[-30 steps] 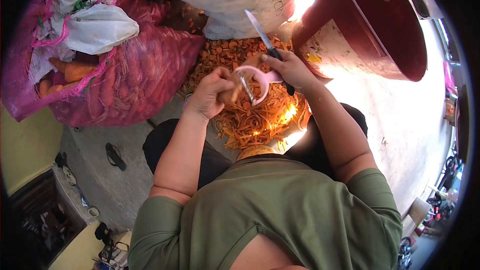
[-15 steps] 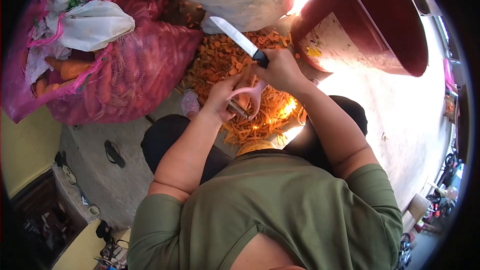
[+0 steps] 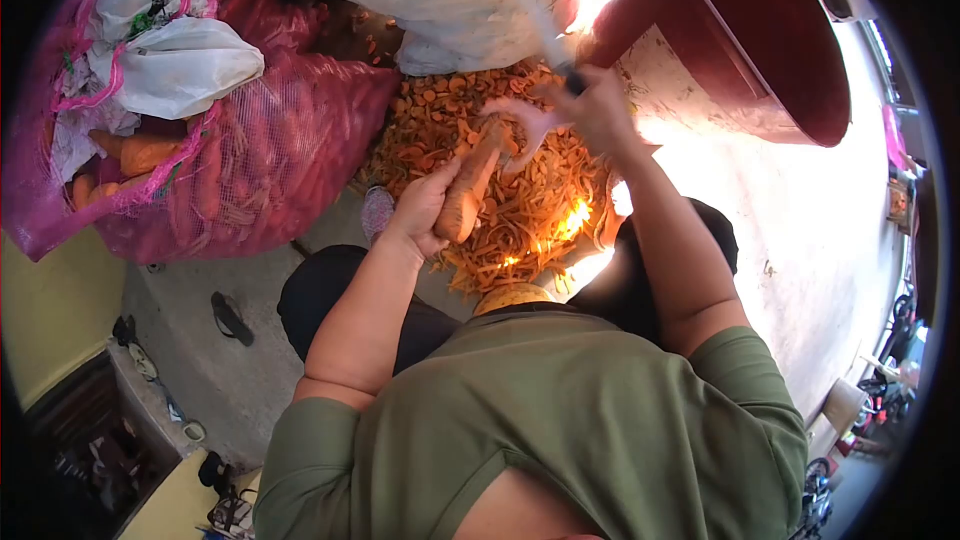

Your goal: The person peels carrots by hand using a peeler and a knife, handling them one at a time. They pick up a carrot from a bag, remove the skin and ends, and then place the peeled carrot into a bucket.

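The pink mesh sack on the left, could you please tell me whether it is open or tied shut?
Open: the pink mesh sack gapes at its top, showing carrots and a white plastic bag.

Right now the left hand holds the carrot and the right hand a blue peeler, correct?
No: the head view shows the peeler is pink, not blue. The left hand does hold the carrot, the right hand the peeler.
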`<action>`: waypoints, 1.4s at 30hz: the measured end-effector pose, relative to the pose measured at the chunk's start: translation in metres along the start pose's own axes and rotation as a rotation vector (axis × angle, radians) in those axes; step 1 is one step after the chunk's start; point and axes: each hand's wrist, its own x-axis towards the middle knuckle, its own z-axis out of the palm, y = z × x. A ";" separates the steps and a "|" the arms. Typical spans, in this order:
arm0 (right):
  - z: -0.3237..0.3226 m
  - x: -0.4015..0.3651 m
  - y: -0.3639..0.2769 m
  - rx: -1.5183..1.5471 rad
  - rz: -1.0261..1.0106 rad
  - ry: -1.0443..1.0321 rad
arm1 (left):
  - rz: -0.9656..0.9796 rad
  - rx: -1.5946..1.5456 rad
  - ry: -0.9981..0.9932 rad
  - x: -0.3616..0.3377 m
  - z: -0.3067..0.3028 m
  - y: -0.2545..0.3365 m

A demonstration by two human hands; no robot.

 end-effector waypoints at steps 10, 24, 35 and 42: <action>-0.007 0.008 -0.006 -0.250 -0.039 0.114 | -0.020 0.023 -0.108 -0.001 0.001 -0.004; 0.011 0.006 -0.007 -0.344 -0.110 0.040 | -0.052 0.051 -0.175 0.004 -0.014 -0.002; 0.037 -0.029 -0.028 -0.194 -0.213 -0.247 | -0.059 0.073 -0.038 0.002 0.002 -0.001; 0.002 0.023 0.019 -0.090 -0.022 0.187 | -0.076 0.036 -0.165 -0.006 -0.005 0.008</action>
